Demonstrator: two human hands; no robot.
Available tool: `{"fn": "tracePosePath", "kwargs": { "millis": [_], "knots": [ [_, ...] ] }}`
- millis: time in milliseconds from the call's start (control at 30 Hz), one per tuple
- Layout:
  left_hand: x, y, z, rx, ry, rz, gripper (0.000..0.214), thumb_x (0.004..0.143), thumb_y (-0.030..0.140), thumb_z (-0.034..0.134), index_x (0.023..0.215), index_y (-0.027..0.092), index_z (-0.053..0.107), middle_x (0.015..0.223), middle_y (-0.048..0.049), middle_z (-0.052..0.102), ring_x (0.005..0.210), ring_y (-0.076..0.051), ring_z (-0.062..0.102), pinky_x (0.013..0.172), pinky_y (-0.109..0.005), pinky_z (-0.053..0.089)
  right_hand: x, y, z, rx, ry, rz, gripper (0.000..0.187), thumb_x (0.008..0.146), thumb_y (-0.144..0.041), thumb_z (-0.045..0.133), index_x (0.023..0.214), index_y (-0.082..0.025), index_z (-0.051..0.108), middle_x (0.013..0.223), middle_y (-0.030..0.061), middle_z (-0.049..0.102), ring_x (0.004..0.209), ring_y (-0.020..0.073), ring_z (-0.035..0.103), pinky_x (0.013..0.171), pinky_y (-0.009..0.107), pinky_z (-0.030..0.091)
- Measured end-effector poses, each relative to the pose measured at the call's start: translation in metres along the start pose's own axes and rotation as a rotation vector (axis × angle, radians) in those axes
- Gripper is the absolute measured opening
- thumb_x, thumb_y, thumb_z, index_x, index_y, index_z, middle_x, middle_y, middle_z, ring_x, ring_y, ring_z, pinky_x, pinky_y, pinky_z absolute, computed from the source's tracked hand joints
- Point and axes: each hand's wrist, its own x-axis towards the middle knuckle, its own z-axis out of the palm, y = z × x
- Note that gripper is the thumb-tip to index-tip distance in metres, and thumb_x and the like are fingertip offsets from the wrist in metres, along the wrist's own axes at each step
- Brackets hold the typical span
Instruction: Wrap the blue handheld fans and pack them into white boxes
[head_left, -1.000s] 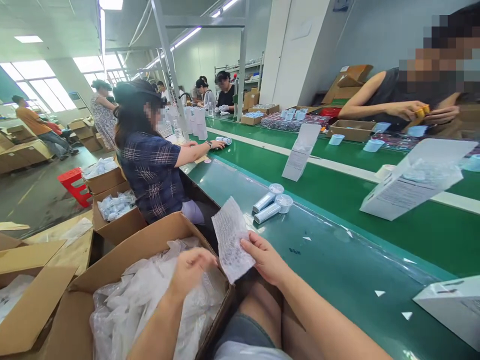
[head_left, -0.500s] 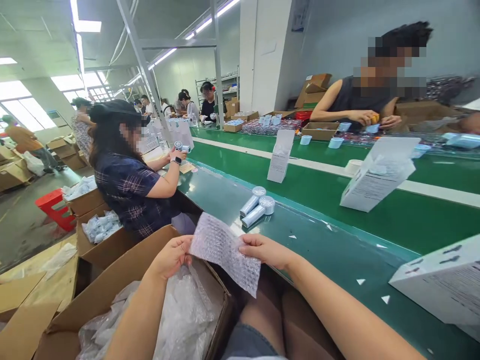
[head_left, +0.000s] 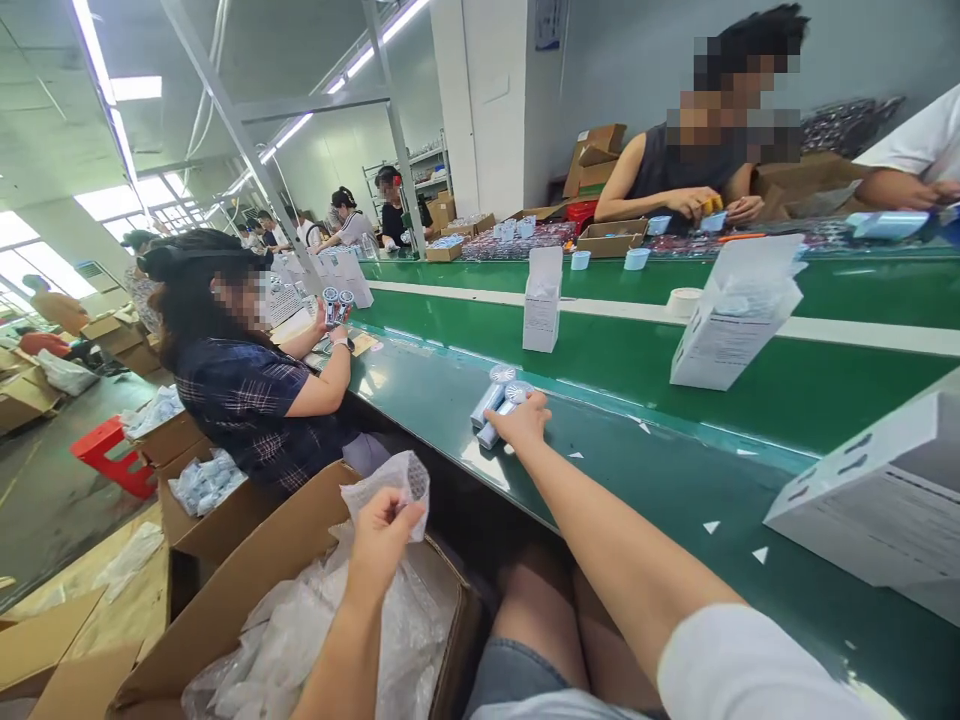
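Note:
My left hand (head_left: 381, 540) pinches a bubble wrap bag (head_left: 414, 480), held up over the near edge of an open cardboard box. The bag's mouth gapes toward the right. On the dark green table, my right hand (head_left: 523, 420) has its thumb and fingers around the nearer of two light blue handheld fans (head_left: 491, 434). The other handheld fan (head_left: 487, 402) lies right beside it, its round grilled head (head_left: 502, 373) pointing away from me. My right fingertips are partly hidden behind the nearer fan's head.
The cardboard box (head_left: 247, 545) at my left holds more clear bubble wrap bags. White cartons stand on the right: one large carton (head_left: 885, 510) close by, others on the green belt (head_left: 607, 350). A co-worker (head_left: 232, 400) sits at left holding similar devices; another person works across the belt.
My right hand has let go of the bubble wrap bag and moved forward onto the nearer fan. The left hand alone now holds the bag, its mouth opened. The view has shifted slightly.

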Motion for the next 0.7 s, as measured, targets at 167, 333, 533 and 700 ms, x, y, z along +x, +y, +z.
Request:
{"fn": "tracePosePath", "kwargs": {
  "millis": [167, 333, 533, 700],
  "knots": [
    [0.0, -0.023, 0.027, 0.084, 0.027, 0.023, 0.033, 0.077, 0.049, 0.064, 0.084, 0.017, 0.061, 0.059, 0.0047, 0.049, 0.052, -0.009, 0.046, 0.048, -0.019, 0.036, -0.017, 0.011, -0.041, 0.158, -0.11, 0.081, 0.057, 0.066, -0.023, 0.064, 0.119, -0.016, 0.045, 0.106, 0.0148, 0.062, 0.097, 0.0291, 0.062, 0.078, 0.04, 0.053],
    [-0.001, -0.027, 0.038, 0.238, -0.065, 0.084, 0.019, 0.071, 0.033, 0.067, 0.071, 0.014, 0.063, 0.063, 0.0018, 0.055, 0.06, -0.011, 0.046, 0.059, -0.022, 0.036, -0.084, 0.037, -0.089, 0.407, -0.693, 0.195, 0.049, 0.069, -0.026, 0.068, 0.115, -0.015, 0.055, 0.088, 0.0108, 0.07, 0.076, 0.0245, 0.069, 0.061, 0.033, 0.056],
    [-0.015, -0.017, 0.041, 0.067, -0.414, 0.007, 0.015, 0.067, 0.026, 0.069, 0.068, 0.012, 0.065, 0.062, 0.0007, 0.057, 0.06, -0.011, 0.046, 0.059, -0.023, 0.037, -0.128, 0.066, -0.088, 0.515, -1.411, 0.337, 0.095, 0.065, -0.027, 0.078, 0.145, -0.018, 0.027, 0.082, 0.0062, 0.071, 0.065, 0.0208, 0.07, 0.051, 0.025, 0.052],
    [-0.023, -0.026, 0.032, -0.02, -0.15, -0.129, 0.024, 0.058, 0.031, 0.077, 0.059, 0.014, 0.06, 0.051, 0.0036, 0.053, 0.049, -0.007, 0.039, 0.048, -0.02, 0.029, -0.125, 0.075, -0.086, 0.539, -1.401, 0.323, 0.05, 0.071, -0.033, 0.073, 0.115, -0.013, 0.059, 0.086, 0.0071, 0.07, 0.063, 0.015, 0.067, 0.051, 0.021, 0.051]
  ]
}}
